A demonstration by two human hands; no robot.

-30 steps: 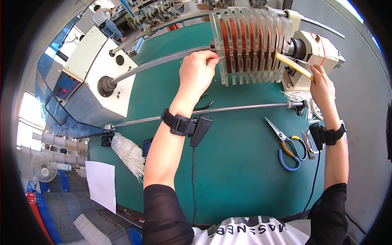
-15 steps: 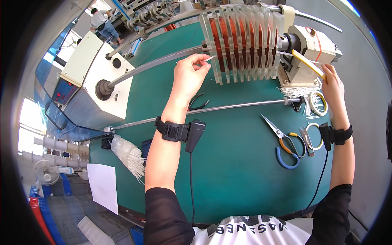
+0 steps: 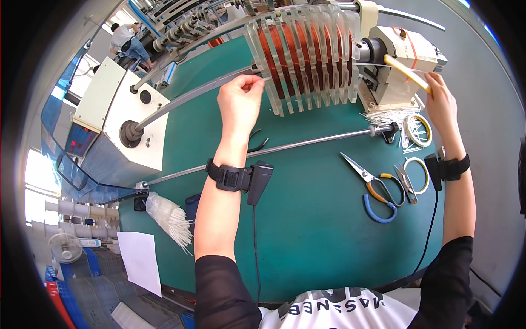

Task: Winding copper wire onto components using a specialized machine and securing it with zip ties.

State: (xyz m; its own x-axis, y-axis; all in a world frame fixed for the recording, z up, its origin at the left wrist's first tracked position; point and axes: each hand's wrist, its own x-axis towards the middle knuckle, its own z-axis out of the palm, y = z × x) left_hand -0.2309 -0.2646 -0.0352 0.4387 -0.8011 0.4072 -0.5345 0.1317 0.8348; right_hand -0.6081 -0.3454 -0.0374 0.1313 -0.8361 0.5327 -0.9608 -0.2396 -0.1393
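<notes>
My left hand [image 3: 239,105] is closed in a pinch at the left end of a clear slotted winding former [image 3: 274,68]. A small white tip, probably of a thin strip, shows at its fingertips. Copper-red wire coils [image 3: 303,57] fill the former's slots. Beyond its right end, my right hand [image 3: 441,101] grips a yellow-and-white flat stick [image 3: 406,72], which slants up toward the machine shaft. A thin white strand [image 3: 378,64] runs from the former's right side to the right fingers. Whether one strand passes through the former to both hands is hidden.
A white headstock [image 3: 402,71] holds the shaft at right. White ties [image 3: 392,116], tape rolls [image 3: 419,130], scissors [image 3: 378,189] and snips [image 3: 406,183] lie below it. A metal rod [image 3: 263,155] crosses the green table; a bag of ties [image 3: 169,216] lies left. A person [image 3: 129,43] works far off.
The whole view has shifted slightly, moving the former leftward in it. Less of the white strip shows at my left fingertips. The strand toward my right hand looks straighter; both hands keep their grip.
</notes>
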